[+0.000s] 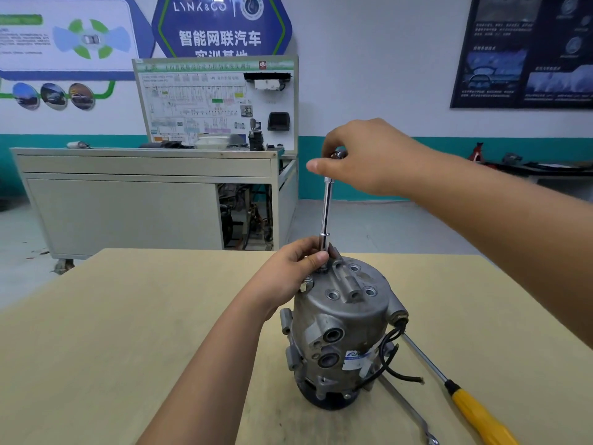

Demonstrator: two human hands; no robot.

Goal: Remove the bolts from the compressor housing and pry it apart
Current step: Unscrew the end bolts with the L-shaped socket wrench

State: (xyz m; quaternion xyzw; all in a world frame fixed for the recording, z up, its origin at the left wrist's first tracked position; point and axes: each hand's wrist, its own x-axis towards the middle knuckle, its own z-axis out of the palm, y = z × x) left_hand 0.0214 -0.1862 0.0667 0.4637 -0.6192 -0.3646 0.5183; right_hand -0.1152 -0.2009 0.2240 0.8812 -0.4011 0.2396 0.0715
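A grey metal compressor housing (340, 329) stands upright on the tan table (128, 332), with bolt holes on its top face. A chrome socket extension bar (326, 213) rises straight up from a bolt at the far left of that face. My left hand (295, 268) pinches the bar's lower end just above the housing. My right hand (362, 159) grips the bar's top end, fingers curled round it. One bolt (306, 282) sticks up at the housing's left rim, beside my left hand.
A yellow-handled screwdriver (475, 409) lies on the table right of the housing. A flat wrench (407, 409) lies in front of it, and black wires (390, 358) hang off the housing. Beyond the table stand a grey cabinet (144, 200) and a training board (218, 104).
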